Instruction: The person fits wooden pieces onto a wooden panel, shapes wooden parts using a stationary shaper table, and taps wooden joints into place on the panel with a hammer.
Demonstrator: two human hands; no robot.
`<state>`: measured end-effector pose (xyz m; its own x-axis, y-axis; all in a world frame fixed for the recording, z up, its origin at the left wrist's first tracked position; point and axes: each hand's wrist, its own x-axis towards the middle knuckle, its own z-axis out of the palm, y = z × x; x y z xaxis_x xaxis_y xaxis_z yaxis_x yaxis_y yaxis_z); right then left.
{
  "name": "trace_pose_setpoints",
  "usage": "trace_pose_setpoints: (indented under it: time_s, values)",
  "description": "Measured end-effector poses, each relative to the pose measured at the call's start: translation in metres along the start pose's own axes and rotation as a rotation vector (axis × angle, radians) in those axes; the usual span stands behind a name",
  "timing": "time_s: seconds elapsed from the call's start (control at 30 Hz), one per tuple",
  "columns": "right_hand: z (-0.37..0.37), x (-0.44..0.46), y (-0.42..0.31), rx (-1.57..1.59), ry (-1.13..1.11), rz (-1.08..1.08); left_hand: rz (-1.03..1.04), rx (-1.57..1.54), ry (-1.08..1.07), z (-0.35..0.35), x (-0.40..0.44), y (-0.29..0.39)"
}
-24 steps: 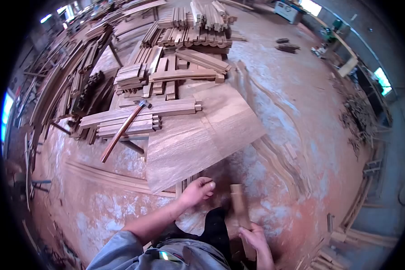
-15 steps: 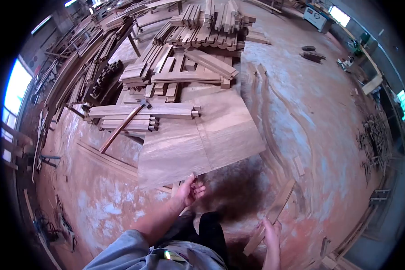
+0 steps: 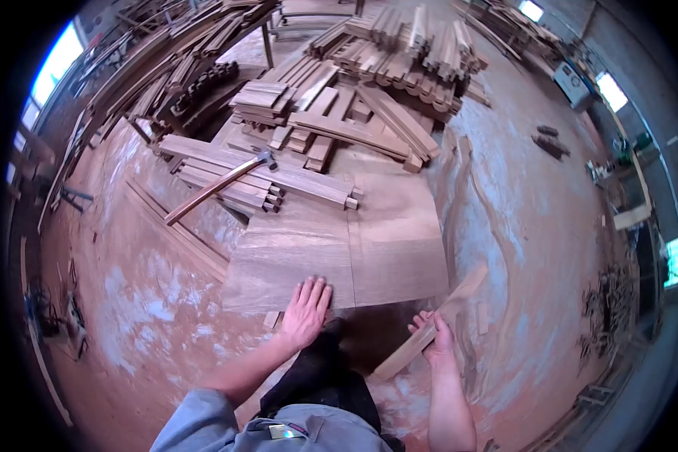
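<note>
Right grip [image 3: 438,340] closed round a board [image 3: 405,356]; left grip [image 3: 306,313] flat on panel [image 3: 395,260], hammer [image 3: 218,189] across timber [image 3: 316,184] beyond

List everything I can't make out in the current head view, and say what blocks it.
Head view:
- Middle of the wooden board: partly covered by the right hand.
- Palm of the left hand: hidden by the back of that hand.
- Whatever lies under the wood panel: mostly hidden by the panel itself.
- Shirt: cut off by the bottom edge.
- Far machine's controls: too small.
</note>
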<state>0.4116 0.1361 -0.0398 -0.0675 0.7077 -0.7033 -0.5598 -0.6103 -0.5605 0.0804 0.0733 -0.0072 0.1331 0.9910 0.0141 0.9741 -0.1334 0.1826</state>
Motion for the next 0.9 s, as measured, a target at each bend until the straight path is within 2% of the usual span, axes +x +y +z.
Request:
trace_pose_setpoints:
  time_s: [0.07,0.23,0.5,0.63,0.73,0.83,0.9]
  values:
    - [0.009,0.019,0.004,0.052,-0.011,0.007,0.019,0.171,-0.049,0.010,0.011,-0.008]
    - [0.043,0.034,-0.002,0.165,0.029,0.042,0.079,0.265,-0.089,0.010,0.030,-0.006]
    - [-0.008,0.007,-0.014,0.052,-0.046,0.024,0.035,0.345,-0.093,0.021,0.020,0.011]
    - [-0.008,0.027,-0.022,-0.030,-0.045,0.081,0.037,0.380,-0.107,0.012,0.025,0.009]
    - [-0.003,0.042,-0.018,0.049,-0.146,0.112,0.042,0.368,-0.088,0.021,0.019,0.017]
    - [0.024,0.052,-0.032,-0.042,-0.081,0.041,0.038,0.373,-0.085,0.021,0.023,0.034]
    - [0.014,0.063,-0.032,-0.060,-0.005,-0.052,0.065,0.376,-0.048,0.027,0.022,0.046]
